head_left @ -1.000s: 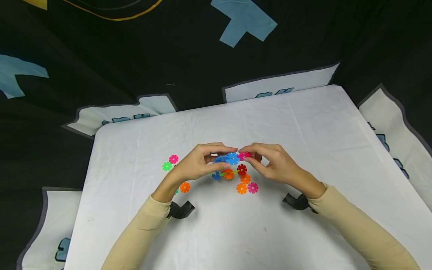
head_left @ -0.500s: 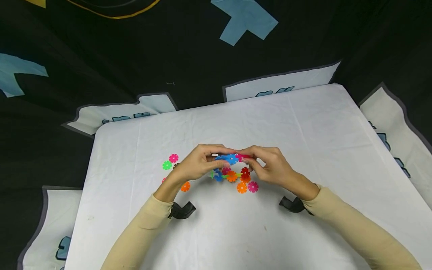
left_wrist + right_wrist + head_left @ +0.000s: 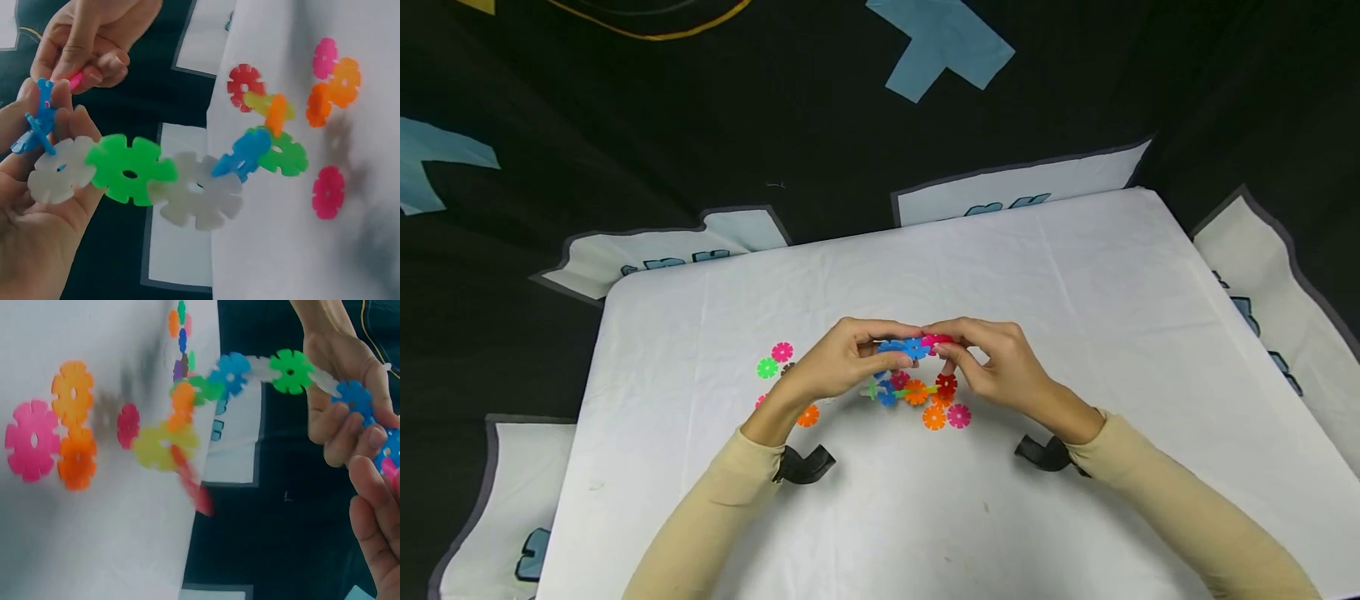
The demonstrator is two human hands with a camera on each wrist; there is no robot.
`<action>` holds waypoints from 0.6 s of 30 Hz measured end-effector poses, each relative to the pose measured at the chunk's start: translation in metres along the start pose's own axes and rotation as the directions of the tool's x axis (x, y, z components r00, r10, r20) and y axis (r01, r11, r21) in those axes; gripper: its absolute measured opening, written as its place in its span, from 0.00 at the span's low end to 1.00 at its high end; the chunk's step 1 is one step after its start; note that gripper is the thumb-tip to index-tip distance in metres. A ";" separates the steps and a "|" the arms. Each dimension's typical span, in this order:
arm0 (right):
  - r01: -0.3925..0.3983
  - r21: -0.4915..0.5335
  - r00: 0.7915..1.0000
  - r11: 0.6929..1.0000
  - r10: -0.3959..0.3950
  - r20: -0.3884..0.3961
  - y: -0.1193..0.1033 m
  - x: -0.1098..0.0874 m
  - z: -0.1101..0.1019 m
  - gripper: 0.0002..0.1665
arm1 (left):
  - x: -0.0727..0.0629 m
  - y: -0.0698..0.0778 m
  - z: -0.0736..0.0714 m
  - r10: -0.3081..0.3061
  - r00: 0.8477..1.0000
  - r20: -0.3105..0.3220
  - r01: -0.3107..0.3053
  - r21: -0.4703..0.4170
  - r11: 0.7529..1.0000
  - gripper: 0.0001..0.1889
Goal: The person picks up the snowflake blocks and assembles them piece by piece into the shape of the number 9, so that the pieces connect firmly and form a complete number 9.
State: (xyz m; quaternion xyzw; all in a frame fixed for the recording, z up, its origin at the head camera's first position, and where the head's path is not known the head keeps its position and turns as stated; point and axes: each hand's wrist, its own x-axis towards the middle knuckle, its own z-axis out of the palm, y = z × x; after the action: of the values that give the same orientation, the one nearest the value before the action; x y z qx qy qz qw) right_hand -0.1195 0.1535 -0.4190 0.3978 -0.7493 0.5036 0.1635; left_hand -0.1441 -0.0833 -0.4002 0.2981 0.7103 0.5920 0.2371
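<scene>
My left hand (image 3: pixel 850 358) pinches blue notched flower discs (image 3: pixel 915 348) at the upper end of a linked chain. My right hand (image 3: pixel 992 358) pinches a pink flower disc (image 3: pixel 936 341) against the end blue disc; fingers hide whether they are interlocked. Below my left hand the chain hangs through a clear disc (image 3: pixel 51 181), a green disc (image 3: pixel 115 162), another clear one (image 3: pixel 212 209) and a blue one (image 3: pixel 237 159). Further along it come green, orange and yellow discs. A red disc (image 3: pixel 195 490) forms the far end, blurred in the right wrist view.
On the white table (image 3: pixel 880 517), orange discs (image 3: pixel 934 417) and a pink disc (image 3: pixel 958 416) lie front right of the chain. Green (image 3: pixel 767 367), pink (image 3: pixel 782 352) and orange (image 3: pixel 808 415) discs lie around the left forearm, which partly covers others.
My right hand has shifted slightly left, bringing the pink disc closer against the blue one. The hanging chain has swung a little. My left hand keeps its grip on the blue discs.
</scene>
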 end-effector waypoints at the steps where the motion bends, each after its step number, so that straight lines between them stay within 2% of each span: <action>1: -0.011 0.000 1.000 1.000 0.011 -0.004 0.000 0.000 0.000 0.17 | 0.000 0.000 -0.001 0.006 1.000 0.003 -0.006 -0.004 1.000 0.19; 4: -0.042 -0.003 0.999 0.999 0.042 -0.015 0.001 -0.002 0.001 0.21 | 0.000 0.001 -0.002 0.010 1.000 0.022 -0.009 -0.046 0.999 0.21; 9: -0.062 -0.016 0.998 0.998 0.062 -0.012 0.001 -0.004 0.000 0.19 | -0.001 -0.002 -0.003 0.013 0.998 0.055 -0.010 -0.063 0.998 0.23; 13: -0.044 -0.020 0.999 0.999 0.045 0.008 0.001 -0.002 -0.001 0.16 | 0.000 -0.002 -0.003 0.042 0.997 0.065 -0.042 -0.001 0.999 0.21; 16: -0.041 -0.027 0.999 0.999 0.041 0.017 0.000 -0.001 -0.003 0.15 | 0.000 -0.002 -0.002 0.047 0.998 0.044 -0.050 0.064 0.997 0.19; 18: -0.043 -0.036 0.999 0.998 0.043 0.020 0.000 0.000 -0.004 0.13 | 0.000 0.000 -0.001 0.043 0.999 0.023 -0.045 0.076 0.996 0.19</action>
State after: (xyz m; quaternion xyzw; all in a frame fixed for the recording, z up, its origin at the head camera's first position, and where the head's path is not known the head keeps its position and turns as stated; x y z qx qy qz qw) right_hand -0.1202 0.1576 -0.4177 0.3838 -0.7681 0.4896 0.1519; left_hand -0.1444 -0.0842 -0.4005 0.3287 0.7233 0.5661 0.2199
